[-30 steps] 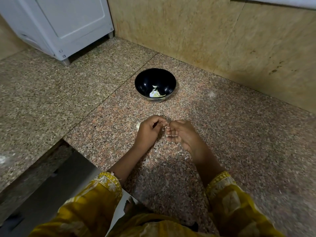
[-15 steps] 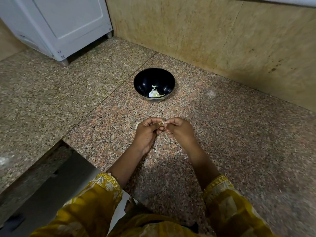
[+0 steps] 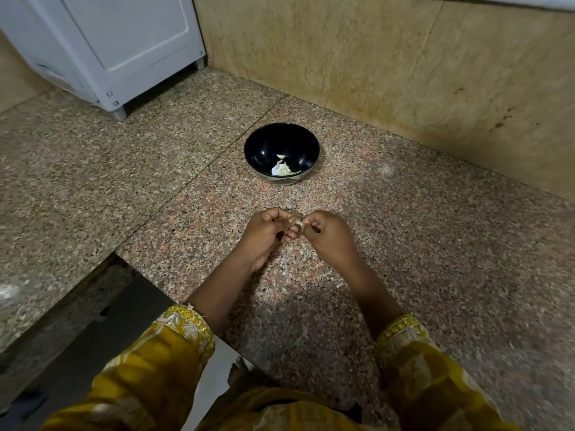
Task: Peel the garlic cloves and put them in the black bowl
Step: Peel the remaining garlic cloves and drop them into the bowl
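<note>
Both hands pinch one garlic clove (image 3: pixel 298 224) above the surface (image 3: pixel 404 244).
Left hand (image 3: pixel 267 234) and right hand (image 3: pixel 326 237) curl tightly, fingertips meeting; black bowl (image 3: pixel 281 153) sits beyond, holding peeled pieces.

Bowl (image 3: pixel 264 147): on the counter (image 3: pixel 435 244), before the wall (image 3: pixel 373 57), behind both hands.
Cloves (image 3: pixel 281 171): in the bowl, toward its near side.
Left hand (image 3: pixel 267 234), right hand (image 3: pixel 329 241): side by side over the counter, pinching a clove (image 3: pixel 298 224) between them.
Appliance (image 3: pixel 124 42): far left, on the counter, beside the wall.
</note>
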